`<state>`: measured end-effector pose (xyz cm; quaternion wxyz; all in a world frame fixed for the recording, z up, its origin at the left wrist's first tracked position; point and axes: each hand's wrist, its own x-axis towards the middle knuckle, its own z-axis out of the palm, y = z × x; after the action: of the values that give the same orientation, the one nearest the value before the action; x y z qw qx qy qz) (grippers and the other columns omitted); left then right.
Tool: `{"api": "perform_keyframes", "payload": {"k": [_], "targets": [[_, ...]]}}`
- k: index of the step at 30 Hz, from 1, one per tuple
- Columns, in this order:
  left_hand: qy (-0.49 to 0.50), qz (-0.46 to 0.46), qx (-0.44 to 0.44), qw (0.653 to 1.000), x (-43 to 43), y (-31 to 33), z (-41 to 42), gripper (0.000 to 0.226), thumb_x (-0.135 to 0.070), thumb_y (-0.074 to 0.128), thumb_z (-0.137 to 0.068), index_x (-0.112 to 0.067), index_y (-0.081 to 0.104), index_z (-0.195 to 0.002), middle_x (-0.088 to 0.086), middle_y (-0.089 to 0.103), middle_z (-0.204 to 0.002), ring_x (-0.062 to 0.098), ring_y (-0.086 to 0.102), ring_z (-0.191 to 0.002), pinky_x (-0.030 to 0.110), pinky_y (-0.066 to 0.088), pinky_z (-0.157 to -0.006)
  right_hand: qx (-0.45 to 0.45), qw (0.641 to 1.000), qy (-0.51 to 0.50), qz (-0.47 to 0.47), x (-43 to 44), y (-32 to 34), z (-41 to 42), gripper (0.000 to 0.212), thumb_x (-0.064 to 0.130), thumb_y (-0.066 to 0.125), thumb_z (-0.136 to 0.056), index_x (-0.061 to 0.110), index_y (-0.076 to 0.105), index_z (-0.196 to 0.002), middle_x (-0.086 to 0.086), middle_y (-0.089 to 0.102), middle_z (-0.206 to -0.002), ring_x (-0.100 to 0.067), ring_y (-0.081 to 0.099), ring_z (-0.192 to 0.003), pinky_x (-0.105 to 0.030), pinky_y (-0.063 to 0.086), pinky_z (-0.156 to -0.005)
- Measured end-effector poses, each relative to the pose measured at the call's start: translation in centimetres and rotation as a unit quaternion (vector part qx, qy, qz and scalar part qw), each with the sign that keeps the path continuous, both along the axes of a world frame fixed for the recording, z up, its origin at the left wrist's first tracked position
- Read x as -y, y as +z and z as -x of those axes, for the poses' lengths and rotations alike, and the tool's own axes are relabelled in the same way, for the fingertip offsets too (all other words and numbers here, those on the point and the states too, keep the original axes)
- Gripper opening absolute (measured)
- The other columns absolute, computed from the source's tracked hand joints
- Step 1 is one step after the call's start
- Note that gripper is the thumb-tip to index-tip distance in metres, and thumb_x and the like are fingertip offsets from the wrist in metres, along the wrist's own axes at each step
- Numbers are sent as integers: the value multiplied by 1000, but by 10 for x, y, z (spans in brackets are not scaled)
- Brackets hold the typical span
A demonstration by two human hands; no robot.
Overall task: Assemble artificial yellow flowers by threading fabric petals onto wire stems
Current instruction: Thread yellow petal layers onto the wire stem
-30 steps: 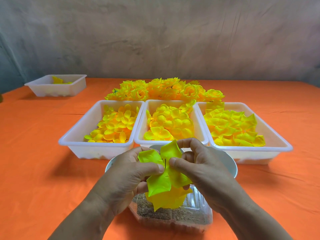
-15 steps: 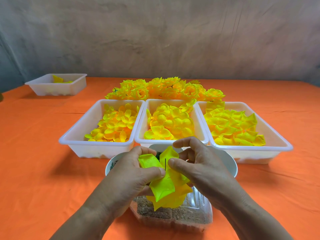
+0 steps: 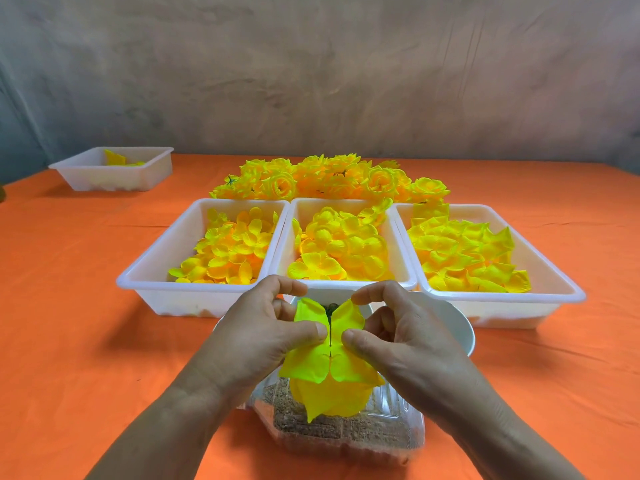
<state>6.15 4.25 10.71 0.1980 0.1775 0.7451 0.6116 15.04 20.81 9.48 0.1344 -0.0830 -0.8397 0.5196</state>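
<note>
Left hand [image 3: 256, 336] and right hand [image 3: 398, 341] each pinch one side of a yellow fabric petal [image 3: 311, 367], thumbs close on either side of the dark wire stem [image 3: 330, 332] poking up through its centre. Held over a clear tub [image 3: 398, 441] of brown grit, white bowl [image 3: 453, 323] just behind. Beyond: three white trays [image 3: 180, 301] of loose petals, finished flowers [image 3: 329, 178] heaped behind.

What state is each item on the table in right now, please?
left hand, pinches petal layer.
right hand, pinches petal layer.
petal layer, spread open, on wire stem.
wire stem, through the petal layer's centre.
front trays, filled with petals.
far tray, few petals inside.
finished flowers, piled behind trays.
</note>
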Motion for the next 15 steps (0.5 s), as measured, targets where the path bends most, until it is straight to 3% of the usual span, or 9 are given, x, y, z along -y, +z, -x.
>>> {"api": "perform_keyframes", "payload": {"k": [3, 6, 7, 11, 15], "targets": [[-6, 14, -34, 999, 1, -3, 3, 56, -23, 85, -60, -29, 60, -109, 21, 63, -86, 20, 58, -67, 19, 41, -47, 0, 1000, -1, -12, 1, 0, -2, 34, 43, 64, -68, 43, 52, -99, 9, 60, -66, -6, 53, -58, -31, 46, -58], [-2, 19, -54, 998, 0, -7, 1, 58, -27, 81, -56, -32, 59, -109, 11, 70, -86, 28, 70, -75, 37, 55, -62, 2, 1000, -3, -30, 2, 1, -3, 33, 39, 68, -72, 42, 52, -101, 10, 62, -70, -4, 54, -57, -31, 47, -61], [-1, 17, -56, 998, 0, -8, 0, 58, -27, 80, -55, -33, 59, -109, 9, 70, -86, 30, 71, -77, 38, 55, -61, 2, 999, -2, -39, 2, 1, -3, 33, 35, 70, -75, 42, 51, -101, 11, 63, -72, -2, 54, -57, -29, 47, -61], [7, 13, -75, 997, 1, -10, -3, 56, -30, 79, -57, -36, 60, -110, 8, 66, -87, 21, 70, -70, 19, 44, -47, 5, 998, -6, -68, 4, 1, -3, 34, 28, 72, -79, 42, 50, -101, 15, 64, -73, 0, 56, -57, -22, 47, -59], [4, 5, -82, 997, 1, -14, -2, 55, -28, 78, -58, -34, 61, -111, 11, 66, -90, 29, 71, -77, 44, 59, -68, 18, 998, -6, -64, 4, 1, -3, 34, 30, 71, -79, 42, 50, -102, 13, 65, -73, -1, 56, -58, -25, 48, -61]]}}
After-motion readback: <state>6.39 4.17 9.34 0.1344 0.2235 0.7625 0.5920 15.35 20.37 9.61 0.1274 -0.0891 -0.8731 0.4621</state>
